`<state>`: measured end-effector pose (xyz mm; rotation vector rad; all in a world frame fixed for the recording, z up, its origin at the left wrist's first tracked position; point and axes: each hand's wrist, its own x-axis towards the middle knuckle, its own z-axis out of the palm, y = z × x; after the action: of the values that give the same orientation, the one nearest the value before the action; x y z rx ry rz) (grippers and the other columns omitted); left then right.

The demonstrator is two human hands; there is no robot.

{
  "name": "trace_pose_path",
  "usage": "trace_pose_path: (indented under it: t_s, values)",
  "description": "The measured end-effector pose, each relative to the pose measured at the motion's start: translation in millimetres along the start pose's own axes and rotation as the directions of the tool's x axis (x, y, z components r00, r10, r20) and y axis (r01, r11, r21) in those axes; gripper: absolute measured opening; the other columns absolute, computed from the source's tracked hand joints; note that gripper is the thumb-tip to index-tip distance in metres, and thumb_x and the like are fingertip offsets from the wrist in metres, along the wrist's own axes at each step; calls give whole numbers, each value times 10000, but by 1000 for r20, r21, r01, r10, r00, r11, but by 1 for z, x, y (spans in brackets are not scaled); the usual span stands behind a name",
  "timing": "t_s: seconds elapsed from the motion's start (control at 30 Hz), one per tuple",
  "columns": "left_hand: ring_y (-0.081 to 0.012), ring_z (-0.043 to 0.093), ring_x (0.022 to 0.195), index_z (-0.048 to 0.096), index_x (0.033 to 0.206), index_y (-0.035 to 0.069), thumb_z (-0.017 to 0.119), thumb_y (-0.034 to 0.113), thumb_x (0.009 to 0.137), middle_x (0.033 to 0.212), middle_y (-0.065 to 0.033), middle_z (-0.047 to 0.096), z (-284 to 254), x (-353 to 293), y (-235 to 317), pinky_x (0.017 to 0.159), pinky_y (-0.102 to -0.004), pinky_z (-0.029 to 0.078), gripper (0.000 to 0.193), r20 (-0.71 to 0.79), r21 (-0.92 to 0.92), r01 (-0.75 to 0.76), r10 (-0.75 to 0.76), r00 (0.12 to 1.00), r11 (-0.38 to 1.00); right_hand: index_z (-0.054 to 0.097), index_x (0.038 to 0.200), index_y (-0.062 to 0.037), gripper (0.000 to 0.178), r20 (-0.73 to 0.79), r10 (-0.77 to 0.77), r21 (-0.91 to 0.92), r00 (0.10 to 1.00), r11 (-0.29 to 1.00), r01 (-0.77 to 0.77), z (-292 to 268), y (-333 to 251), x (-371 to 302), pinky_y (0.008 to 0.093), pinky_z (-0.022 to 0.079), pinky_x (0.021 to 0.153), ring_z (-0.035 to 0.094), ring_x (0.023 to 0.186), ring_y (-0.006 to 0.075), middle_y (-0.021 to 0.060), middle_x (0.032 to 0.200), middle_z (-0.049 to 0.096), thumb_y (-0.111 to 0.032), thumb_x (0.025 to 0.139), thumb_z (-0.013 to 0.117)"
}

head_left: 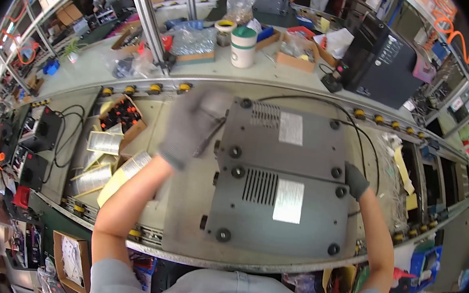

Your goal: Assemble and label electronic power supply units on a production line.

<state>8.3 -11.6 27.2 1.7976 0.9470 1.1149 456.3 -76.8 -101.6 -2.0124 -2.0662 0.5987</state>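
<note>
Two dark grey metal equipment cases lie bottom-up in front of me, a far case [320,147] and a near case [249,225], their edges meeting. Each has round black feet, vent slots, a silver label and black knobs along its left side. In a grey glove, my left hand [194,122] is smeared by motion just left of the far case; a dark slender thing beside its fingers is too blurred to name. My right hand [356,182], also gloved, is at the cases' right edge where they meet, its fingers hidden behind the edge.
Left of the cases are an open carton of black and orange parts [126,115] and stacks of silver labels [94,177]. Black cables [372,144] curve behind and right of the cases. Across the line stand a white canister [243,50] and a large black case [380,62].
</note>
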Motion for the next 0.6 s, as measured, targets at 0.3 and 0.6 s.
trace_pose_path:
  t_s: [0.3, 0.6]
  values:
    - [-357, 529, 1110, 415, 1302, 67, 527, 405, 869, 1186, -236, 540, -22, 26, -272, 910, -490, 430, 560, 325, 557, -308, 139, 936, 772, 499, 1179, 2, 440, 304, -137, 4, 943, 990, 143, 41, 10, 52, 391, 484, 821, 594, 978, 322, 205, 1049, 597, -144, 783, 622]
    - [-231, 556, 1056, 473, 1271, 49, 416, 475, 920, 1231, -89, 550, -29, 101, -164, 917, -328, 425, 554, 796, 236, 688, -543, 269, 686, 505, 1178, -18, 377, 266, -14, 310, 964, 948, -72, 10, -51, 22, 365, 487, 819, 596, 971, 308, 181, 1089, 588, -188, 844, 548]
